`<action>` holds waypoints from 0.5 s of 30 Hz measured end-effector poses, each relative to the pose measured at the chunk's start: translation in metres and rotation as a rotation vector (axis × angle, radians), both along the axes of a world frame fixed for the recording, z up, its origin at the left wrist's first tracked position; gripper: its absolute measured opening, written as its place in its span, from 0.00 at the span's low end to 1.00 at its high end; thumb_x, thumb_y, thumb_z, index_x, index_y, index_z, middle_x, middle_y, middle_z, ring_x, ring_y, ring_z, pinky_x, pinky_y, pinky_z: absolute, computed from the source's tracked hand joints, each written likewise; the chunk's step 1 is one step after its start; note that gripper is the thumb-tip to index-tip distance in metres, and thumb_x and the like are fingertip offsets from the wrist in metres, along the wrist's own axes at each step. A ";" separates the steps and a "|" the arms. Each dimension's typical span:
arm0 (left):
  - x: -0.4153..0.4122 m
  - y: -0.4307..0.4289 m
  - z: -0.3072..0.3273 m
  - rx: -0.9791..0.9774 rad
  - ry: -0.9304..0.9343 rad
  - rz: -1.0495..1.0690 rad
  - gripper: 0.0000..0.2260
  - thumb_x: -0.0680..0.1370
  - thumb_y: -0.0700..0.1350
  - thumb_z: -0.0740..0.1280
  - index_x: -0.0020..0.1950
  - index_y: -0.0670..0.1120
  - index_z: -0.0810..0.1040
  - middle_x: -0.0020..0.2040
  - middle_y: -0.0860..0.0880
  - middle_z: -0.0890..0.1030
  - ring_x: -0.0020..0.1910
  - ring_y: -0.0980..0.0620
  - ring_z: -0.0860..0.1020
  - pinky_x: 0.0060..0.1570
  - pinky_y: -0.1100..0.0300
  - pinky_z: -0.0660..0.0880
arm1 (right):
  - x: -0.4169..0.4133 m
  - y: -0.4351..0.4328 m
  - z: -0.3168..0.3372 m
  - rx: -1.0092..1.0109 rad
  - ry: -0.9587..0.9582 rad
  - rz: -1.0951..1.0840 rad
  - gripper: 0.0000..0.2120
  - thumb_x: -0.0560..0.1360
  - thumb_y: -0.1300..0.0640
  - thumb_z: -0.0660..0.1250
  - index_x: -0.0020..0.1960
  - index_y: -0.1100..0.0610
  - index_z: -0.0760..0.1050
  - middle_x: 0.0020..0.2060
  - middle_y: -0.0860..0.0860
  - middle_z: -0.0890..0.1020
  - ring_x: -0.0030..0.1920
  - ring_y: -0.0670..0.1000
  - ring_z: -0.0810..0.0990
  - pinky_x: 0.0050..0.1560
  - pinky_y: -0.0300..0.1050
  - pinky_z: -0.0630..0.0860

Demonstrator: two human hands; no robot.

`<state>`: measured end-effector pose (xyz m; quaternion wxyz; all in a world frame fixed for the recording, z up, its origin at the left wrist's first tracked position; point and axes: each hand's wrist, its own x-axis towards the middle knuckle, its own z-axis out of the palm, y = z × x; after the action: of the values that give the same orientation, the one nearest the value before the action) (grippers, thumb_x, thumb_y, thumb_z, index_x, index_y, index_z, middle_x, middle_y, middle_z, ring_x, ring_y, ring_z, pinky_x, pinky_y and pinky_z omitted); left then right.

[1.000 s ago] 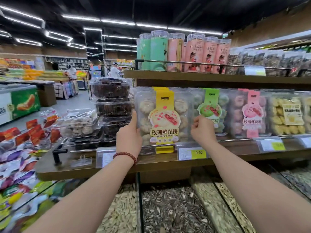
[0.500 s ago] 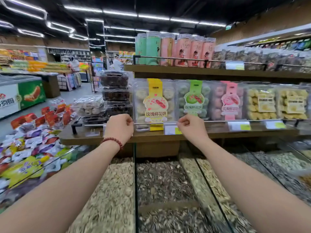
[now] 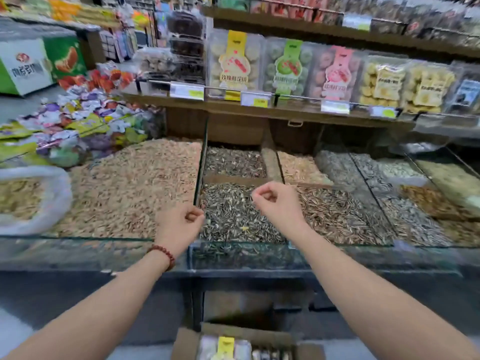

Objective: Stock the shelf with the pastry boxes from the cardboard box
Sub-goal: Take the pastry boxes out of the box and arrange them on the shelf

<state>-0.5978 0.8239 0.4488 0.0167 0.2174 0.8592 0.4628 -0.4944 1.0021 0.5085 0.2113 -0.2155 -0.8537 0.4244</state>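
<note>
Withdrawing from the shelf: left hand and right hand, curled and empty, leave the yellow-labelled pastry box placed beyond them; cardboard box waits below.

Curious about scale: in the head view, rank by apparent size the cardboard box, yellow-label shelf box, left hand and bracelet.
1. Cardboard box, though cropped
2. Yellow-label pastry box on shelf
3. Left hand, nearly alike, nearer the camera
4. Bead bracelet
</note>
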 end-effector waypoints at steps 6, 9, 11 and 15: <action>0.061 -0.046 -0.087 -0.238 -0.152 -0.279 0.10 0.73 0.38 0.68 0.36 0.53 0.78 0.31 0.56 0.80 0.31 0.59 0.81 0.38 0.65 0.79 | 0.071 -0.042 -0.099 -0.164 -0.221 0.084 0.12 0.73 0.63 0.69 0.35 0.49 0.76 0.32 0.49 0.80 0.39 0.54 0.82 0.44 0.50 0.81; 0.068 -0.054 -0.136 -0.352 -0.239 -0.307 0.08 0.72 0.37 0.67 0.38 0.51 0.79 0.31 0.55 0.78 0.33 0.56 0.79 0.37 0.70 0.73 | 0.092 -0.047 -0.159 -0.218 -0.346 0.048 0.13 0.73 0.65 0.66 0.35 0.51 0.77 0.33 0.49 0.81 0.39 0.52 0.81 0.43 0.46 0.79; 0.076 -0.057 -0.173 -0.388 -0.280 -0.279 0.09 0.72 0.36 0.66 0.39 0.49 0.81 0.32 0.54 0.78 0.33 0.56 0.77 0.36 0.71 0.70 | 0.104 -0.048 -0.202 -0.238 -0.425 0.004 0.13 0.72 0.66 0.67 0.34 0.50 0.77 0.34 0.49 0.82 0.38 0.50 0.80 0.42 0.40 0.78; 0.089 -0.059 -0.264 -0.445 -0.391 -0.228 0.09 0.70 0.35 0.65 0.38 0.45 0.83 0.38 0.51 0.83 0.39 0.51 0.80 0.44 0.61 0.76 | 0.124 -0.047 -0.300 -0.292 -0.581 -0.087 0.16 0.70 0.66 0.69 0.33 0.47 0.76 0.37 0.53 0.84 0.42 0.53 0.83 0.46 0.47 0.79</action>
<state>-0.5092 0.7644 0.1849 0.2804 0.2105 0.8899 0.2917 -0.3702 0.9553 0.2083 -0.0560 -0.3920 -0.7984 0.4537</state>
